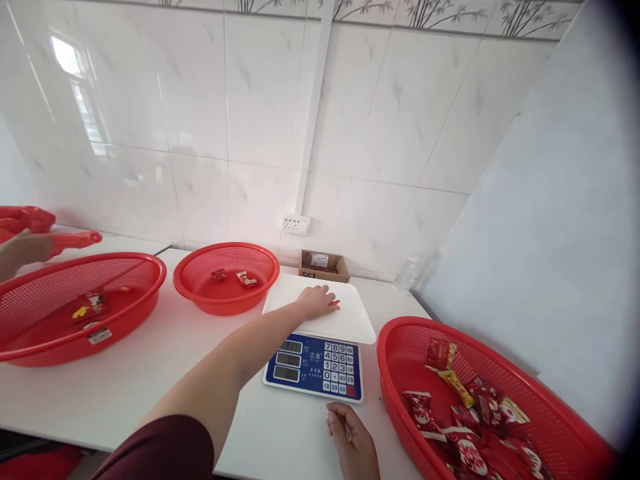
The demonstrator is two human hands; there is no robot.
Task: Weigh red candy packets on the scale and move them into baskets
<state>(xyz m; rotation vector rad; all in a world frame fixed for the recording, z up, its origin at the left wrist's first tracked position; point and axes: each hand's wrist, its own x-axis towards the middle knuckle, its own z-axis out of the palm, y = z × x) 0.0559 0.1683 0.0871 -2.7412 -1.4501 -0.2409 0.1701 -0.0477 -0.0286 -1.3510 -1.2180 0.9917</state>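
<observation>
Basically, a small red item [335, 303] sat on the white pan [355, 323] of the scale [316, 373], right at the L hand's [316, 303] fingertips. Hand lay palm-down, fingers bent over; couldn't tell if they gripped the item or just touched it, as most of it was hidden. L forearm cut across the pan's front-left corner, blocking that bit. R hand [354, 440] was near the table edge, just in front of the scale, thumb & fingers curled in; contents, if any, n/a to see. Scale's lower 2 readouts looked like zeros, top one too blurry.

Close by on the R: big red basket [400, 380] w/ a pile of red packets [470, 450] plus a yellow packet [457, 388], lower part cut off by frame. Behind the pan: open cardboard box [325, 275] vs. the wall, socket [297, 224] above it. Clear plastic thing [407, 273] to the box's R, hard to ID.

L of the pan: middle basket [220, 307] w/ 2 small packets [247, 279]. Further L, another basket [133, 319] w/ a few pcs inside, all on the white table [125, 393]. Far L, another person's hand [25, 253] was by a red plastic bag [75, 240], partly out of frame.
</observation>
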